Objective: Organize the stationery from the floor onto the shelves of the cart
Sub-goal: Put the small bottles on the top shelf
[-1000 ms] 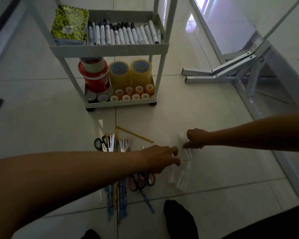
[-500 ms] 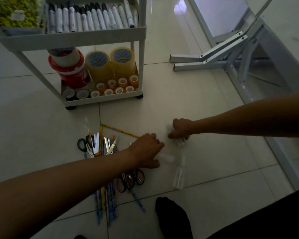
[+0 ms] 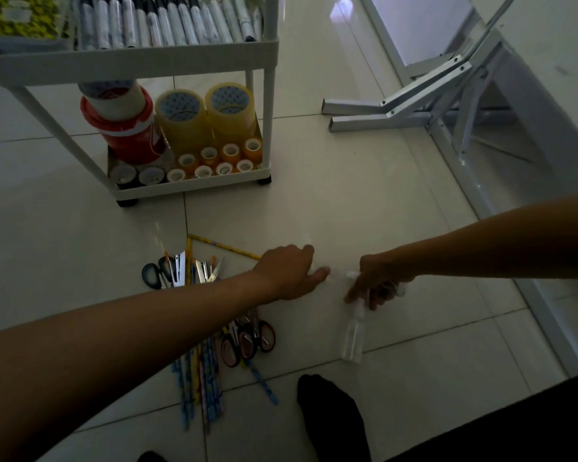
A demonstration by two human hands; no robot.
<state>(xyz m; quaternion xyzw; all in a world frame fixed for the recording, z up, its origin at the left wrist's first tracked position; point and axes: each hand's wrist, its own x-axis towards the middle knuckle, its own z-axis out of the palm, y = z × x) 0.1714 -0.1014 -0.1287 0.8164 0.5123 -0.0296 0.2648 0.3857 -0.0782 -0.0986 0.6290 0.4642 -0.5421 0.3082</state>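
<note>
My right hand (image 3: 379,281) has dropped its fingers toward me since half a second ago. Left to right: my left hand (image 3: 289,273) lies flat on a pale item I cannot make out; my right curls on clear glue bottles (image 3: 353,338). Transparent plastic, light, slick: I judge the body safest.

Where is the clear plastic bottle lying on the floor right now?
In the head view, the clear bottle lies on the floor tile just below the right hand, right of the pink-handled scissors.

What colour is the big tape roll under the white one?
Red tape roll, seen in the head view.
</note>
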